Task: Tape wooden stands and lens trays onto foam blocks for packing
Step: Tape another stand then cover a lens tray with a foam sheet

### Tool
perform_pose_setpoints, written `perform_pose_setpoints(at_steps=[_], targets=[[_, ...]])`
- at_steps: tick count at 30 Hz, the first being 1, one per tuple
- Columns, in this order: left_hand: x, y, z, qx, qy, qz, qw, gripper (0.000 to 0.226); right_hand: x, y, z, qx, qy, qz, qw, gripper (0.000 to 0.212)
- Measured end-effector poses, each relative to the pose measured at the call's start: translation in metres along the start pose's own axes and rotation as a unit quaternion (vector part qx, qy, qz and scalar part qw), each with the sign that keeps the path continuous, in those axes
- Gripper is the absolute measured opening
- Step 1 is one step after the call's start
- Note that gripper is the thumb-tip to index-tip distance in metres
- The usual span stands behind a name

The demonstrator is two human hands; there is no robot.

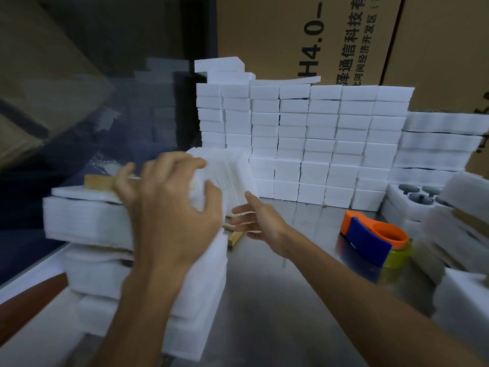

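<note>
A white foam block [227, 176] is tilted up over the stack of taped foam packs [87, 221] at the left. My left hand [169, 207] grips the block's near side, fingers curled over its top edge. My right hand [259, 223] reaches under the block's right end with straight fingers that touch it. A wooden stand [102, 181] lies on top of the left stack, partly behind my left hand. Another wooden piece [235, 238] pokes out below the block on the table. The orange and blue tape dispenser [373, 239] sits on the steel table to the right.
A wall of small foam blocks [304, 144] stands at the back. Foam lens trays [420, 194] with dark round lenses and more foam packs fill the right side. Cardboard boxes [304, 35] rise behind. Bare steel table [277, 300] lies between my arms.
</note>
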State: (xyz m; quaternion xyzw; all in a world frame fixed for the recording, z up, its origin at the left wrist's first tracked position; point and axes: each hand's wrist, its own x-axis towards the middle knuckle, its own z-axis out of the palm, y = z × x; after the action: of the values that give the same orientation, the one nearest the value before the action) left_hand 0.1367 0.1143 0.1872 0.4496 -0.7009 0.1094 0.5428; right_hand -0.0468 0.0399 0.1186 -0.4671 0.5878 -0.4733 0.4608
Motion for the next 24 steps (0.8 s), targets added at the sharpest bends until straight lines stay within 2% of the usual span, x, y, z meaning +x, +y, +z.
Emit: perform_pose_setpoints(at_steps=[3,6,9,13,17,20,24], targets=[[-0.009,0.034,0.018,-0.063,-0.018,0.098,0.993,0.026,-0.004,0.018,-0.028,-0.028,0.046,0.004,0.999,0.05],[-0.02,0.065,0.042,-0.133,-0.032,0.141,0.981,0.024,-0.011,0.04,-0.061,-0.056,0.073,0.002,0.996,0.048],[-0.027,0.082,0.072,-0.187,-0.131,0.103,0.968,0.033,-0.016,0.058,-0.095,-0.104,0.124,0.018,0.987,0.044],[-0.042,0.074,0.141,-0.164,-0.307,-0.008,0.937,0.022,-0.016,0.08,-0.137,-0.138,0.24,0.049,0.96,0.027],[-0.077,0.059,0.203,-0.114,-0.457,-0.099,0.876,0.03,-0.016,0.099,-0.16,-0.188,0.279,0.085,0.938,0.018],[-0.105,0.052,0.233,-0.061,-0.516,-0.102,0.848,0.036,-0.015,0.102,-0.171,-0.215,0.323,0.081,0.918,0.014],[-0.113,0.048,0.256,-0.012,-0.51,-0.067,0.857,0.027,-0.003,0.071,-0.194,-0.236,0.396,0.028,0.887,0.022]])
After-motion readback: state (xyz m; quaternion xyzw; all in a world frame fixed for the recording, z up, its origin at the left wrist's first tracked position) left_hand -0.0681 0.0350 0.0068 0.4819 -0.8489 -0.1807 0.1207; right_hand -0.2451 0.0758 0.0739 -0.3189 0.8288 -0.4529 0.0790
